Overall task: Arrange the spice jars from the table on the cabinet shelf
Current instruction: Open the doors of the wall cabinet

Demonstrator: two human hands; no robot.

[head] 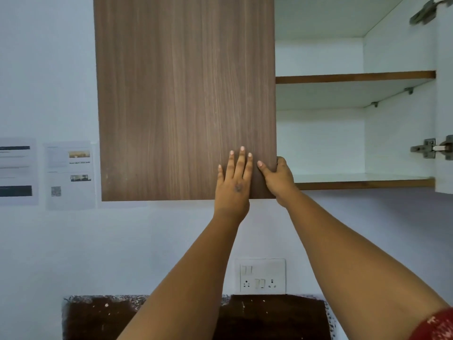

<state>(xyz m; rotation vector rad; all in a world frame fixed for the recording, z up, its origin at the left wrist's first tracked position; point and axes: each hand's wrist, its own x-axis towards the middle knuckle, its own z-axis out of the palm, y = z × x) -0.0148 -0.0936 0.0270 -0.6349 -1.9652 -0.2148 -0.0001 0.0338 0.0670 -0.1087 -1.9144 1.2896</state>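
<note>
Both hands on cabinet door [183, 94]: left hand [232, 182] flat, fingers spread; right hand [278, 179] gripping its edge.

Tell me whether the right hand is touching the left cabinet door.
Touching. The head view shows the right hand wrapped around the door's free edge, thumb on its front.

White cabinet shelf [355, 78], brown front edge, bare, right door open
</note>
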